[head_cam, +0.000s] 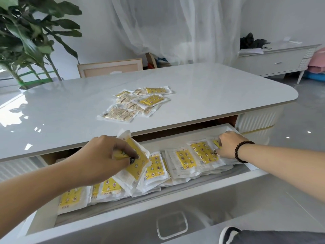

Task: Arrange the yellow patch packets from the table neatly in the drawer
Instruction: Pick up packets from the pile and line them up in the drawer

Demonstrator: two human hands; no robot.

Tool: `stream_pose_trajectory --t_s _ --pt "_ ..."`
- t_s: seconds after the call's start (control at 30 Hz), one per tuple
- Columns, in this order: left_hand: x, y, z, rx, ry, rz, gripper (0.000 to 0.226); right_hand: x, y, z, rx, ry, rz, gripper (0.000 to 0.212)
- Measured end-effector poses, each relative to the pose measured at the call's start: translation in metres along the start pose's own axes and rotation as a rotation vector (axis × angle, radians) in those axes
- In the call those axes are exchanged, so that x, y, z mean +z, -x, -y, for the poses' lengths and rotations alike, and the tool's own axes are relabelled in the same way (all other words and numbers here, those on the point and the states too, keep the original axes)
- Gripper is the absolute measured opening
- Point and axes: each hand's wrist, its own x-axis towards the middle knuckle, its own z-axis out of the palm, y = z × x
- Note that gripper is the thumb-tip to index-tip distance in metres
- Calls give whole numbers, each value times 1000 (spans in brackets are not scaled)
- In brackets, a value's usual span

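The white drawer stands pulled out under the table top, with several yellow patch packets lying in an overlapping row inside it. My left hand grips one tilted yellow packet over the middle of the row. My right hand, with a dark bead bracelet on its wrist, rests its curled fingers on the packet at the row's right end. A loose pile of several more packets lies on the white table, some face down.
A chair back stands behind the table, a large green plant at the far left. A white sideboard stands at the back right. The drawer front has a clear handle. My knee shows at the bottom right.
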Motion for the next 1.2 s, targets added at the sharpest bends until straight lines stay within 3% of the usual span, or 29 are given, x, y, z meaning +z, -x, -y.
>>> stream_pose_trajectory --t_s 0.17,0.27,0.4,0.5,0.57,0.63,0.73,0.87,0.93,1.1,1.2 --pt "-4 3 10 22 116 25 35 -9 7 8 -21 55 -28 31" --pt "-7 7 13 47 272 17 39 -21 17 22 -30 -50 -57 38" --pt "-12 15 11 68 409 26 72 -54 45 66 -134 -555 26 34" --pt "-16 22 6 87 395 -30 90 -86 75 104 -194 -1005 238 25" --pt "-18 27 2 74 420 -72 93 -99 93 121 -266 -1160 354 30" --pt "-19 31 0 50 487 -98 93 -105 107 134 -339 -1239 411 41" --pt "-22 39 -2 57 554 -112 84 -109 117 146 -395 -1250 354 42" --pt "-27 44 2 39 653 -82 32 -115 125 152 -399 -1257 311 28" --pt "-28 46 6 37 682 -89 20 -115 129 155 -394 -1267 307 24" --pt "-20 45 13 -33 653 -109 27 -108 130 166 -307 -1321 242 20" --pt "-13 45 19 -71 582 -84 40 -99 123 170 -235 -1258 97 19"
